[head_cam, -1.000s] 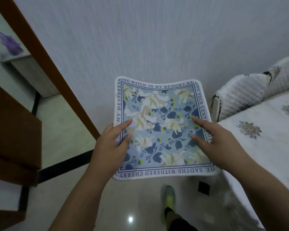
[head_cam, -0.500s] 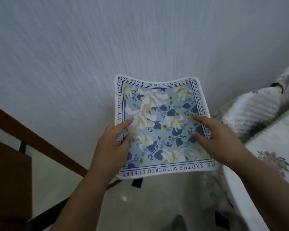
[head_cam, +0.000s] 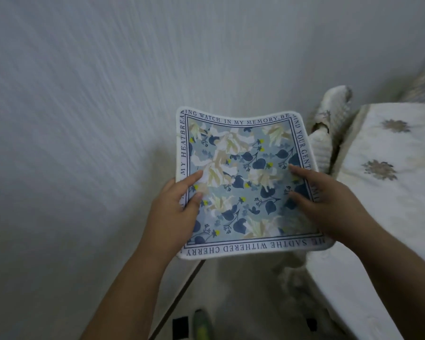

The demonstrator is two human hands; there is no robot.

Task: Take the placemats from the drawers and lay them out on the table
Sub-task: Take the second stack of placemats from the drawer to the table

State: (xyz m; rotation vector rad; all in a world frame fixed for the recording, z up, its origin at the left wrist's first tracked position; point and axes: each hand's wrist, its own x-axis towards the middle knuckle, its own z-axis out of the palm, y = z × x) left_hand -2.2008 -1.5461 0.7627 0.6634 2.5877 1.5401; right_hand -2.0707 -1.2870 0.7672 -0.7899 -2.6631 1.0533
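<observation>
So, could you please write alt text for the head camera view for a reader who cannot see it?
Two bare hands, left hand and right hand, hold a square blue floral placemat with a lettered white border by its side edges before a pale wall. A table under a cream flower-embroidered cloth stands to the right.

bare forearms [head_cam: 123,290], green shoe [head_cam: 201,325]

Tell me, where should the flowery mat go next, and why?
Probably carry the placemat to the right, over the white-clothed table, and lower it flat. The left hand and right hand hold it in the air by its sides, and the table lies just beside it.
</observation>
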